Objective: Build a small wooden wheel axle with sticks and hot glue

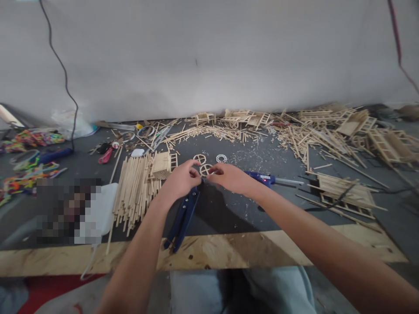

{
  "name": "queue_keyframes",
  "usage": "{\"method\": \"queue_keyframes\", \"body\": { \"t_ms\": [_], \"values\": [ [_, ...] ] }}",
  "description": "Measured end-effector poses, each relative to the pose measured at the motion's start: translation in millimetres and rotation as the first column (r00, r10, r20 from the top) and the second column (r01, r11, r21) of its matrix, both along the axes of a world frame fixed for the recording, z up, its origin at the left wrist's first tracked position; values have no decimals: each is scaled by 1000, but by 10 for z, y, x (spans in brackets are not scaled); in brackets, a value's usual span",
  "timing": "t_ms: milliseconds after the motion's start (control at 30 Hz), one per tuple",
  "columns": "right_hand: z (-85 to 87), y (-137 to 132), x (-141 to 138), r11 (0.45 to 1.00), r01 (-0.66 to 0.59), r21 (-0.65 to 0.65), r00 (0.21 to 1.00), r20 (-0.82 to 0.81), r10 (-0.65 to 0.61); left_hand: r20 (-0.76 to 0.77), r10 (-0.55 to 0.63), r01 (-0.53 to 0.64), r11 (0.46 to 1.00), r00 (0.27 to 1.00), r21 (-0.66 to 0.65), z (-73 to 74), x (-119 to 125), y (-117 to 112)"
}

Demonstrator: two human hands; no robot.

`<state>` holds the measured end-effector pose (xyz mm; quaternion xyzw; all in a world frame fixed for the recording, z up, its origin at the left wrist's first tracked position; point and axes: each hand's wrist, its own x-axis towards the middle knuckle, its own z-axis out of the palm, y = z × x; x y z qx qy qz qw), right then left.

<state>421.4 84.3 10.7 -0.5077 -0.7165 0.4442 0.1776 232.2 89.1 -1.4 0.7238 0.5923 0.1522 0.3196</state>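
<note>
My left hand (pixel 183 179) is closed, its fingers curled beside two small spoked wooden wheels. The far wheel (pixel 199 158) lies just beyond its index finger; the near wheel (pixel 206 169) is between my two hands. My right hand (pixel 227 176) pinches at the near wheel's right side, close to a small pale piece. What either set of fingertips grips is too small to make out. Below my left hand lies a blue-handled cutter (pixel 183 213). A white ring with holes (pixel 221 158) sits beyond my right hand. Partly behind my right wrist is a blue glue gun (pixel 260 177) with a clear glue stick (pixel 288 181).
Left of my hands lie a bundle of thin wooden sticks (pixel 134 192) and a small stick-built box (pixel 161 165). A white power bank (pixel 109 205) is farther left. Stick offcuts (pixel 216 133) and stick models (pixel 347 192) spread along the back and right. Plywood (pixel 229 248) edges the table.
</note>
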Motion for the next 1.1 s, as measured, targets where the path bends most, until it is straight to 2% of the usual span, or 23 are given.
{"method": "queue_keyframes", "body": {
  "t_ms": [67, 100, 200, 267, 333, 400, 467, 533, 600, 667, 733, 800, 867, 967, 1033, 1100],
  "values": [
    [-4, -38, 24, 998, -40, -58, 996, -81, 35, 170, -33, 38, 999, 985, -24, 54, 78, -106],
    [-16, -51, 38, 994, -60, -89, 990, -130, 48, 207, -39, 44, 999, 978, -22, 69, 119, -156],
    [-76, -70, 91, 980, -112, -165, 969, -237, 71, 211, -52, 53, 999, 976, 5, 78, 227, -286],
    [-112, -55, 150, 974, -124, -188, 972, -220, 81, 196, -51, 50, 999, 979, 7, 71, 264, -367],
    [-128, -2, 254, 974, -82, -210, 984, -175, 45, 161, -18, 16, 1000, 987, 13, 54, 255, -451],
    [-121, 98, 419, 970, 48, -239, 982, -164, -89, 75, 34, -39, 997, 997, 67, 14, 191, -539],
    [-99, 232, 644, 929, 274, -250, 912, -239, -334, -37, 82, -75, 984, 996, 164, -60, 76, -633],
    [-82, 367, 906, 890, 403, -212, 857, -253, -448, -114, 96, -71, 975, 989, 212, -158, -67, -735],
    [-87, 462, 1172, 829, 529, -182, 797, -229, -559, -170, 103, -71, 979, 980, 190, -256, -200, -843],
    [-118, 492, 1410, 793, 595, -130, 779, -151, -608, -201, 135, -107, 984, 970, 145, -330, -291, -950],
    [-167, 450, 1602, 820, 569, -55, 820, -39, -571, -202, 156, -137, 985, 967, 102, -377, -325, -1043],
    [-212, 346, 1739, 849, 525, -62, 851, 36, -524, -187, 171, -159, 984, 967, 77, -407, -308, -1110],
    [-236, 200, 1823, 911, 402, -92, 905, 189, -380, -174, 213, -203, 976, 961, 77, -436, -264, -1153],
    [-223, -58, 1870, 955, 269, -122, 916, 339, -215, -171, 303, -291, 952, 937, 94, -482, -181, -1205],
    [-191, -226, 1875, 963, 234, -137, 918, 357, -172, -165, 337, -324, 941, 927, 99, -505, -113, -1248],
    [-156, -369, 1874, 959, 240, -149, 932, 313, -184, -150, 336, -323, 941, 930, 103, -518, -23, -1290]
  ]
}}
